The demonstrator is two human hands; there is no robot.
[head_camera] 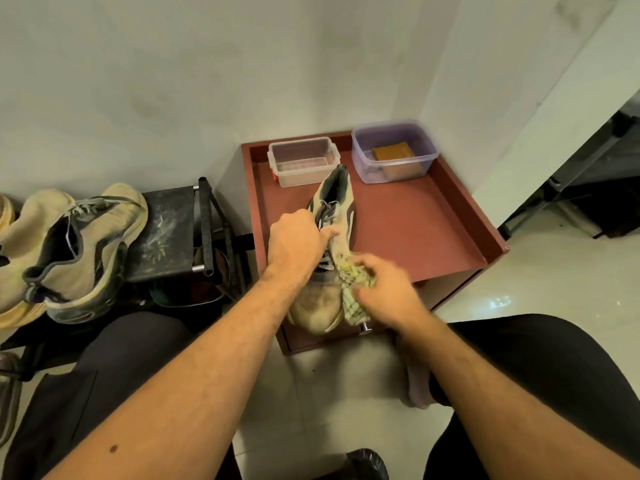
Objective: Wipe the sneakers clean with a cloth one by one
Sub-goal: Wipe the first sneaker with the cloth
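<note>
sneaker (325,271) lies on red cabinet top (415,230), toe toward person. left hand (298,237) grips laced midfoot, fingers curled. right hand (384,289) pinches bunched checked cloth (351,282) against sneaker side. advice: keep left grip firm, rub short strokes, refold cloth to clean face.

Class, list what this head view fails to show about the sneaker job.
- Sneaker midsection: covered by the left hand.
- Cloth: partly inside the right hand, blurred.
- Shoes on the rack: cut by the left edge.
- Purple tub contents: blurred by its wall.
</note>
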